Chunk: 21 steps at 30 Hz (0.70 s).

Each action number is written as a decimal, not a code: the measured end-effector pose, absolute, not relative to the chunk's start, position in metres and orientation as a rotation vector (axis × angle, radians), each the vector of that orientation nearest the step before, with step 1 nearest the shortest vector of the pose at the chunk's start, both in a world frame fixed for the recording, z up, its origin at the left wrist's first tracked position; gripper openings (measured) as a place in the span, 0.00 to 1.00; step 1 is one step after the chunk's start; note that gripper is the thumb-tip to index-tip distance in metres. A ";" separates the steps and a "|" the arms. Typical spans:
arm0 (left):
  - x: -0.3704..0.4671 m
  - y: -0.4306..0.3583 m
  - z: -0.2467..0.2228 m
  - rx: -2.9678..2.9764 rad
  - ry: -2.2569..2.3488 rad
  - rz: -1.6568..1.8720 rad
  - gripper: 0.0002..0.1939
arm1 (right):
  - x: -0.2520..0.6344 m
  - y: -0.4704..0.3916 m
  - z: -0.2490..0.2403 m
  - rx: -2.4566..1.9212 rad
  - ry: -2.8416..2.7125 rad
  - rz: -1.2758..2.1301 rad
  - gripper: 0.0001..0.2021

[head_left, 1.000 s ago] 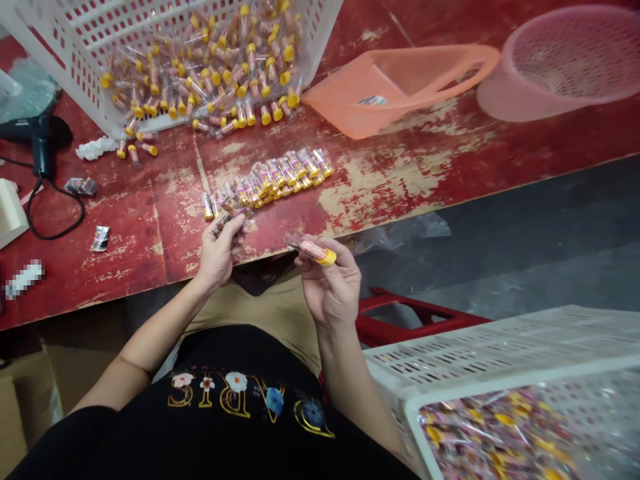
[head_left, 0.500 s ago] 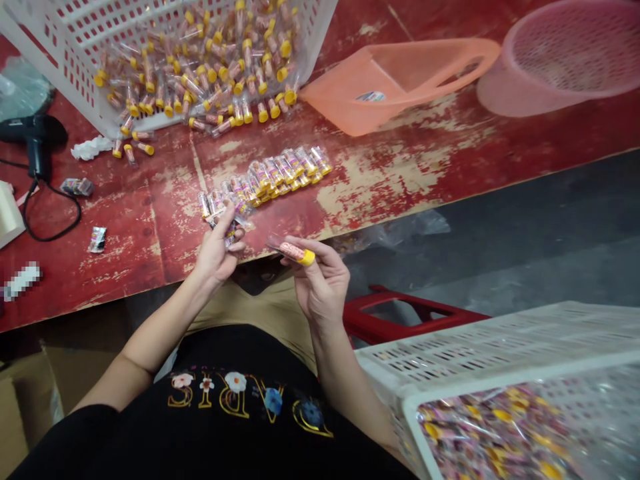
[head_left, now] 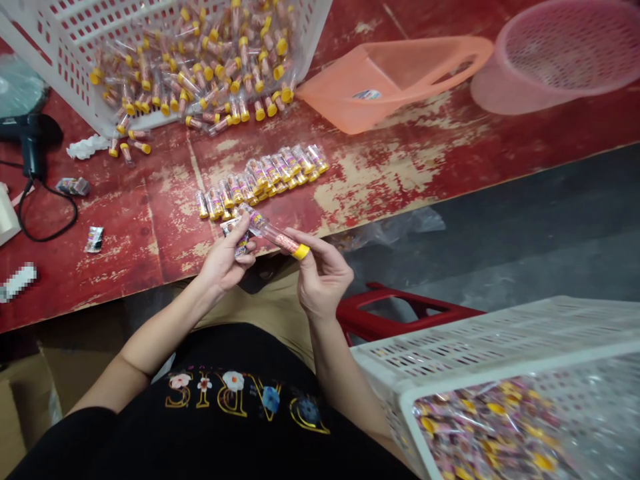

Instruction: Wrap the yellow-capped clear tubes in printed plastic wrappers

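Note:
My right hand (head_left: pixel 325 270) pinches a clear tube with pink filling (head_left: pixel 286 241) near its yellow cap. The tube's other end meets a clear printed wrapper (head_left: pixel 256 219) by the fingertips of my left hand (head_left: pixel 227 259). Closed fingers of my left hand hold a small stack of printed wrappers (head_left: pixel 240 243). Just beyond, on the red table (head_left: pixel 170 233), several wrapped tubes with yellow caps (head_left: pixel 270 172) lie side by side in a slanted row.
A white basket (head_left: pixel 70 67) of yellow-capped tubes stands at the back left, a black heat gun (head_left: pixel 33 140) beside it. An orange scoop (head_left: pixel 365 80) and pink basket (head_left: pixel 525 93) lie at the back right. A white crate (head_left: pixel 450 360) and red stool (head_left: pixel 360 323) are lower right.
My hands have come together, and the tube in my right hand now meets a wrapper at my left fingertips. The view has shifted slightly.

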State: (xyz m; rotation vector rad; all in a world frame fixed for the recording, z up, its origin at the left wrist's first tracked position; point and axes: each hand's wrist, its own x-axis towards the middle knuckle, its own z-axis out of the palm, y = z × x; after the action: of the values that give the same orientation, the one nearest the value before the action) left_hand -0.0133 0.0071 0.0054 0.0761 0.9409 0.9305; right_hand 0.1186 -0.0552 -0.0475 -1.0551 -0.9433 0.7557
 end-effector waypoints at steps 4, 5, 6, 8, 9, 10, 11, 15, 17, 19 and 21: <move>-0.013 0.002 0.007 0.245 0.982 0.950 0.18 | 0.126 -0.062 -0.039 -1.091 -1.152 0.600 0.15; -0.013 0.001 0.007 0.288 0.990 0.958 0.20 | 0.128 -0.063 -0.039 -1.099 -1.202 0.541 0.17; -0.013 0.000 0.007 0.330 0.997 0.960 0.22 | 0.129 -0.064 -0.039 -1.108 -1.248 0.479 0.18; -0.013 -0.003 0.007 0.414 1.014 0.946 0.24 | 0.131 -0.065 -0.041 -1.123 -1.317 0.413 0.20; -0.013 -0.004 0.007 0.457 1.026 0.938 0.24 | 0.131 -0.065 -0.042 -1.124 -1.345 0.423 0.22; -0.013 -0.005 0.007 0.501 1.038 0.930 0.24 | 0.131 -0.064 -0.043 -1.121 -1.374 0.451 0.23; -0.012 -0.007 0.007 0.545 1.047 0.923 0.23 | 0.130 -0.064 -0.043 -1.111 -1.401 0.483 0.24; -0.011 -0.013 0.006 0.680 1.058 0.914 0.20 | 0.124 -0.061 -0.039 -1.076 -1.404 0.510 0.21; -0.011 -0.016 0.006 0.703 1.059 0.919 0.19 | 0.120 -0.060 -0.037 -1.103 -1.319 0.495 0.19; -0.010 -0.020 0.006 0.706 1.067 0.948 0.22 | 0.118 -0.059 -0.035 -1.132 -1.258 0.476 0.17; -0.009 -0.023 0.006 0.715 1.075 0.993 0.29 | 0.116 -0.058 -0.034 -1.145 -1.229 0.441 0.16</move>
State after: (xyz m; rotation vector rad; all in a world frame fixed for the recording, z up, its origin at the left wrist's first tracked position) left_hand -0.0090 -0.0231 0.0060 0.7148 1.0746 0.9930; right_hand 0.1158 -0.0578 -0.0337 -1.1450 -1.2293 0.4410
